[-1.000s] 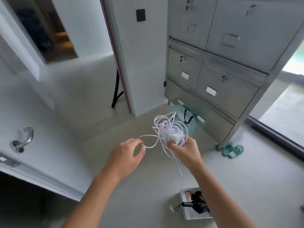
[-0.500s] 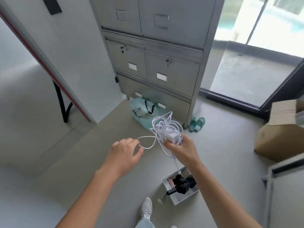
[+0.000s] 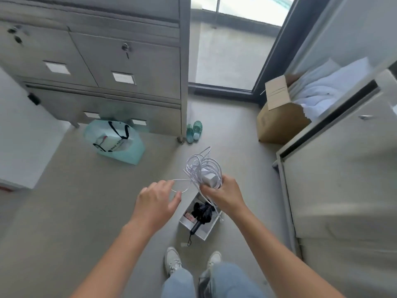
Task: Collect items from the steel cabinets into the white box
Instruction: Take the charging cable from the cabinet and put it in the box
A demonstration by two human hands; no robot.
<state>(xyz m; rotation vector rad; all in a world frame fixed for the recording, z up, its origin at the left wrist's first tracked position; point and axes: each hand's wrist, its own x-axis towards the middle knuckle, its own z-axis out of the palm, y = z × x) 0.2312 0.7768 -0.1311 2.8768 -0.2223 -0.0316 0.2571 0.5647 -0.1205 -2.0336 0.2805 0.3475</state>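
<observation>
My right hand [image 3: 225, 193] grips a bundle of white cable with a white charger block [image 3: 204, 172], held above the floor. A loose loop of that cable runs left to my left hand [image 3: 158, 200], whose fingers pinch it. Directly below my hands the white box [image 3: 204, 230] sits on the floor. It holds a folded black umbrella [image 3: 203, 214] and a small pink item. The steel cabinet [image 3: 120, 61] with labelled drawers stands at the upper left, all drawers closed.
A teal bag [image 3: 119, 143] with black handles lies on the floor before the cabinet, green sandals [image 3: 193, 131] by its corner. A cardboard box [image 3: 279, 112] stands at right beside a pale cabinet [image 3: 343, 179]. My white shoes [image 3: 173, 260] are just behind the white box.
The view has swung right and down, away from the door, so the white box now lies right under my hands. Both hands keep their hold on the cable.
</observation>
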